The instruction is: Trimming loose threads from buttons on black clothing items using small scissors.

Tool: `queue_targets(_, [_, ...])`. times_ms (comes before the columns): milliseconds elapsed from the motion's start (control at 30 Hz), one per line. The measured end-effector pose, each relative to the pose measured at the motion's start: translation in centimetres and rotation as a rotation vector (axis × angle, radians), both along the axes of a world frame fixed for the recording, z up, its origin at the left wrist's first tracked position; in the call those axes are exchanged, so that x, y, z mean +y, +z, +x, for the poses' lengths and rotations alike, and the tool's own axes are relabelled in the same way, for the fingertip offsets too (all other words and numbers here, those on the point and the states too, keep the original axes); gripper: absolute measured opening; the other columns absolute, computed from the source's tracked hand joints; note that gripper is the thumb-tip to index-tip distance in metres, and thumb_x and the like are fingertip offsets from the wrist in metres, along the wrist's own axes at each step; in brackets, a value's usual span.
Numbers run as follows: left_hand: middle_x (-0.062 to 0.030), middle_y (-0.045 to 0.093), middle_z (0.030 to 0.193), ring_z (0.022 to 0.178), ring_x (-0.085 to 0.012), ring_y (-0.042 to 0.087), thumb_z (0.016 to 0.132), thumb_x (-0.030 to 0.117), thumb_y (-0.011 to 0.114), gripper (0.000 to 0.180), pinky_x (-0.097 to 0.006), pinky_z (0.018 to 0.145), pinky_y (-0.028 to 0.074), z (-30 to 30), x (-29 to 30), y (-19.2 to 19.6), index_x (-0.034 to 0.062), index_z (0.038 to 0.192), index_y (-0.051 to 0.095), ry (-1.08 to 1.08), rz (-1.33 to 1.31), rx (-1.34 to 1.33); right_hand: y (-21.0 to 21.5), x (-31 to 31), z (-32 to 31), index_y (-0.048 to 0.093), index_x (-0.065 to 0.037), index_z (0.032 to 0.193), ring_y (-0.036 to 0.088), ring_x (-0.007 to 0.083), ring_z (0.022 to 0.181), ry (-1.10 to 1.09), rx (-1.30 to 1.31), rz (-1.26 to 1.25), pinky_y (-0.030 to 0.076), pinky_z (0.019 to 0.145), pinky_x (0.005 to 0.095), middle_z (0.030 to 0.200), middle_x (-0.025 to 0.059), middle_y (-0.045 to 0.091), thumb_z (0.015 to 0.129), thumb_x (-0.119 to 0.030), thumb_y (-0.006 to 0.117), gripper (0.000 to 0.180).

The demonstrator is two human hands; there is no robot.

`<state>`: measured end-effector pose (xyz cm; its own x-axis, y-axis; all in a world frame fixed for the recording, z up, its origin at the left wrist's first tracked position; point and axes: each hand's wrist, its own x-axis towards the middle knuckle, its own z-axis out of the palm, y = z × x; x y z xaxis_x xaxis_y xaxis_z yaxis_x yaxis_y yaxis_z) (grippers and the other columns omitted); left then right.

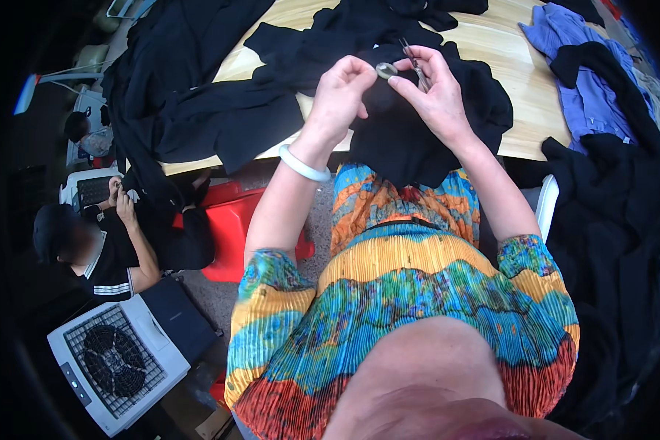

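My right hand [436, 92] has a pair of small dark thread snips [416, 64] tucked in its fingers, the two pointed tips spread and facing away from me. Between that hand's thumb and forefinger sits a small round grey-green piece [386, 70], perhaps a button. My left hand [342, 92] is closed in a pinch right beside the round piece; what its fingertips hold, if anything, is too small to make out. Below both hands a black garment [396, 136] hangs over the table's front edge onto my lap.
More black garments [191, 121] cover the pale wooden table [524, 81] on the left. Purple-blue cloth [590, 88] lies at far right, beside hanging black fabric [594, 220]. To the left are a red stool [231, 238], a seated person [117, 249] and a white fan unit [117, 359].
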<state>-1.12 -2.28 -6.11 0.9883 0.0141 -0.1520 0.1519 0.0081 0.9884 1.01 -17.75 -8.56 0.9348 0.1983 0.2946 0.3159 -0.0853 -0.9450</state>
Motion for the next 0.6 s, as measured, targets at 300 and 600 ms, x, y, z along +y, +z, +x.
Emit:
queue_targets(300, [-0.0025,0.053,0.084,0.077,-0.0094,0.053,0.084,0.009,0.051,0.005,-0.027,0.070,0.049,0.3,0.3,0.3,0.0044,0.084,0.052,-0.061,-0.433,-0.081,2.9,-1.1,-2.2,0.051,-0.003,0.099,0.029,-0.0010,0.043,0.282,0.345,0.069,0.022,0.039,0.0141,0.065,-0.0015,0.050,0.089,-0.024,0.045,0.024])
queue_targets(600, [-0.0063,0.056,0.090,0.082,-0.0125,0.055,0.086,0.006,0.048,0.005,-0.028,0.079,0.047,-0.1,-0.2,0.1,0.0026,0.084,0.051,-0.093,-0.364,-0.135,2.5,-1.7,-1.3,0.053,-0.004,0.094,0.026,-0.0014,0.039,0.460,0.700,0.296,0.019,0.036,0.0142,0.064,-0.0022,0.048,0.089,-0.026,0.045,0.024])
